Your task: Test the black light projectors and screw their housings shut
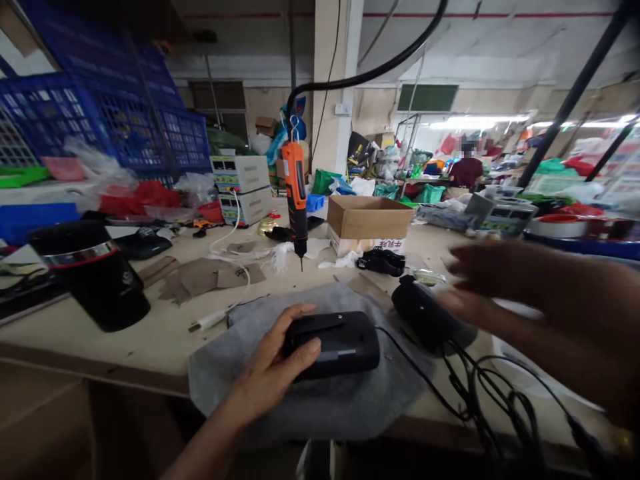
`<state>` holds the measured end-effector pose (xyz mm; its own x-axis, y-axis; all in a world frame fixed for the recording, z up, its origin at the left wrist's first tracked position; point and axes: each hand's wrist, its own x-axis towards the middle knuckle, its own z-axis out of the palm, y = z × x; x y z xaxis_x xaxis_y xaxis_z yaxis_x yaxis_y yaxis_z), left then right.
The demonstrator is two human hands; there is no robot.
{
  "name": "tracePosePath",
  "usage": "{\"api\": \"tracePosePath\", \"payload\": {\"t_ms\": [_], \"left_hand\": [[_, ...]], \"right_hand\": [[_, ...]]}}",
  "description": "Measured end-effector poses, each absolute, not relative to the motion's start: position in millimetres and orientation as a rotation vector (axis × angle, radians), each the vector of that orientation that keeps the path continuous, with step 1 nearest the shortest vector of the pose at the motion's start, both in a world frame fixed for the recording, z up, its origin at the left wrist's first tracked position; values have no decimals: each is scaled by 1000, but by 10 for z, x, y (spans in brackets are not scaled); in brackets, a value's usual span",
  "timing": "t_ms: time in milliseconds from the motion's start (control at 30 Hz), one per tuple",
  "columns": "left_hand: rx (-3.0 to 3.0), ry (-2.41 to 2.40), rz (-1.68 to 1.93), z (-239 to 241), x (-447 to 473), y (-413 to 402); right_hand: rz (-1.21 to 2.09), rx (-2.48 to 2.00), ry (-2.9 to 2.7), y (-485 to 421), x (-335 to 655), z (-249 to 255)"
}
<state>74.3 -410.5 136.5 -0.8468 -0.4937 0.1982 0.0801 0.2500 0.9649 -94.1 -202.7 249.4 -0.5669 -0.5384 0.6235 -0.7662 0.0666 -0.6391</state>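
My left hand (285,353) grips the left end of a black rounded plastic device (345,343) with a cable, thumb on the near side and fingers over the far side. The device rests on a grey cloth (225,380) at the table's front. My right hand (505,287), smeared by motion, is at the right with fingers stretched out and the thumb apart; nothing shows in it. Just left of it, partly behind the thumb, lies a second black device (425,313). Black cables (480,380) hang in loops below that one.
An orange-and-black electric screwdriver (296,187) hangs tip down over the table. Behind are an open cardboard box (370,217), black parts (381,261) and stacked small boxes (243,187). A black tumbler-shaped object (95,277) and a white plug (207,321) lie left. A person (466,170) is far back.
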Motion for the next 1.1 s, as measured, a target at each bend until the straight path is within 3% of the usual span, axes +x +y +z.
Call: {"api": "tracePosePath", "payload": {"t_ms": [33,133,300,433,633,800,1100], "left_hand": [[356,-2088,-1560,1342,752,-4099],[227,-2134,-1329,1299,781,-4081],[73,-2218,-1226,1251,821,-4079],[29,-2204,-1191,1211,799,-4072],[33,-2189,-1154,1161,757,-4058],[19,-2189,-1152,1130,751,-4071],[33,-2152,-1183,1113,746,-4051]], "right_hand": [[1426,1359,-2183,-2319,-919,2639],[1631,1373,-2135,-3248,-850,2894],[1719,1410,-1875,-4291,-902,2817],[1648,1323,-1970,-4462,-976,2729],[1874,1340,-1958,-4646,-847,2806],[1784,1320,-2089,-4832,-741,2779],[1828,1337,-1888,-4932,-874,2708]]}}
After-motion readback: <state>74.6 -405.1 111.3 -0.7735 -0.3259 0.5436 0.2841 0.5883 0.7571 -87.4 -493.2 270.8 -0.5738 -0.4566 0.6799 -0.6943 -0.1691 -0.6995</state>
